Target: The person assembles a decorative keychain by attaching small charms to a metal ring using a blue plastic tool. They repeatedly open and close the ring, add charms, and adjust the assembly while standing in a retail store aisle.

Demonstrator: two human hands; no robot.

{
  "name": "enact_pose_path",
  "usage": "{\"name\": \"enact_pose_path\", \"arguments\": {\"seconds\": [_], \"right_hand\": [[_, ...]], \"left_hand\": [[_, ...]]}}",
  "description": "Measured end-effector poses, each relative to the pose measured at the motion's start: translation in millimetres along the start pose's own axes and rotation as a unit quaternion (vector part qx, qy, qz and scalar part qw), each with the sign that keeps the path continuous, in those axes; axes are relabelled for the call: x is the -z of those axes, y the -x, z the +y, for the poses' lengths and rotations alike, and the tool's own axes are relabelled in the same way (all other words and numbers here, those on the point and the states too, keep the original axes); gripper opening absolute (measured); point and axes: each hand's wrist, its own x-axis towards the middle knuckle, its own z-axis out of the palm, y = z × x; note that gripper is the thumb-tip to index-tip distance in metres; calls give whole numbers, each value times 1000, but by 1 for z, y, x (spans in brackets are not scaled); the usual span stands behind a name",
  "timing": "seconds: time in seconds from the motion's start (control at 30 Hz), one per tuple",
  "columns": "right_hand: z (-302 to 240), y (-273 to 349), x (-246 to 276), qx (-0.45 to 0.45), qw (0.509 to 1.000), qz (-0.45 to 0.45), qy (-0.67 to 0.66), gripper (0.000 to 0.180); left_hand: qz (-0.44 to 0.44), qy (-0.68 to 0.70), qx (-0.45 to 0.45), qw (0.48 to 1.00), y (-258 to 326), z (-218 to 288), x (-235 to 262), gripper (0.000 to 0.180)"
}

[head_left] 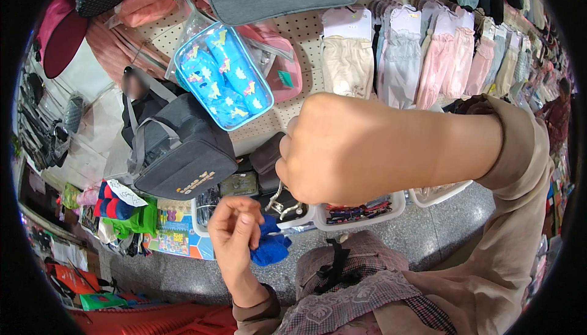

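My right hand is raised in front of me, its back toward the view and its fingers curled into a fist. The palm side is hidden, so whatever it may hold does not show. Just below its knuckles is a pale, shiny strip with pearl-like beads; whether the hand touches it I cannot tell. Lower and to the left, my left hand has curled fingers, with the thumb against them. A bright blue cloth bunches out from behind these fingers and appears to hang from them.
White bins of small goods stand below my right hand. A dark grey bag and a clear-fronted blue pouch are at the left. Sleeve-like fabric pieces hang from a perforated board. A red plastic surface is at lower left.
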Motion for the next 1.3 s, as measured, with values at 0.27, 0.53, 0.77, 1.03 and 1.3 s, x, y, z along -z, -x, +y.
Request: {"name": "enact_pose_path", "arguments": {"seconds": [0.27,0.53,0.77,1.03,1.3], "right_hand": [[-20,-3,-8,27,994,97,35,15],[-37,5,-12,24,998,59,-1,17],[-46,8,-10,18,998,56,17,19],[-42,21,-10,-215,957,97,-172,26],[-86,35,-103,-363,532,114,-757,38]], "left_hand": [[-165,131,103,972,-14,-25,-2,69],[-198,162,112,960,-12,-23,-29,97],[-229,134,69,962,-15,-25,-38,100],[-48,248,66,965,-8,-18,-38,110],[-21,226,-28,973,-7,-26,-43,101]]}}
